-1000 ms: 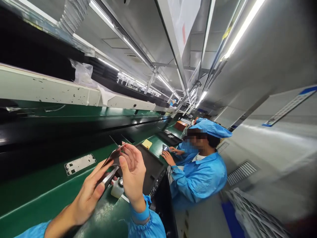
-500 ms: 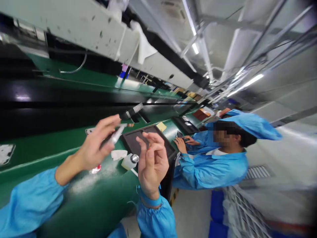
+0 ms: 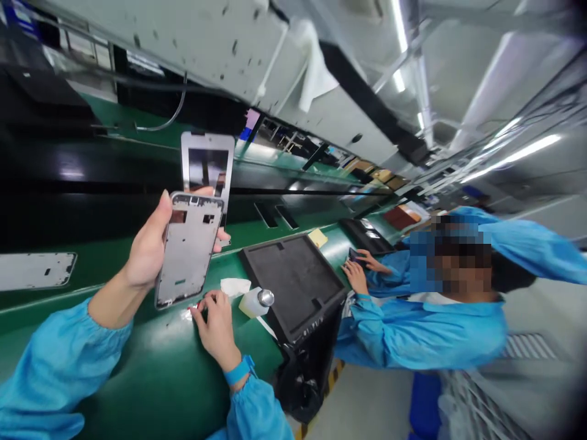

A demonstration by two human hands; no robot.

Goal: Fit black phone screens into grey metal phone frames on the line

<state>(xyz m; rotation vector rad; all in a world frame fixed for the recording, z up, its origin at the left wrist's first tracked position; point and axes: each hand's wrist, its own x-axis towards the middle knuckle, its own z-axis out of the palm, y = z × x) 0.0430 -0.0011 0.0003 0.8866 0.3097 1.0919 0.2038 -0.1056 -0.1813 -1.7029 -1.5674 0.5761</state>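
A grey phone frame (image 3: 189, 247) with small cutouts is held up in my left hand (image 3: 149, 247), its flat face towards me. Behind it stands a white-edged panel with a dark window (image 3: 208, 165); its lower part is hidden by the frame and fingers. My right hand (image 3: 217, 327) is low over the green bench, fingertips pinched together at a small red item (image 3: 195, 307). Just beyond those fingers lie a white wipe (image 3: 235, 286) and a bottle with a metal cap (image 3: 257, 302).
A black tray (image 3: 293, 287) lies right of the bottle, with a yellow pad (image 3: 317, 238) at its far corner. Another metal plate (image 3: 36, 271) lies at the left. A person in blue (image 3: 426, 330) works at the right, hands on a dark device.
My left hand has turned, bringing the frame's face into view. My right hand has moved down and left to the red item. The whole view has shifted, with the tray now further right.
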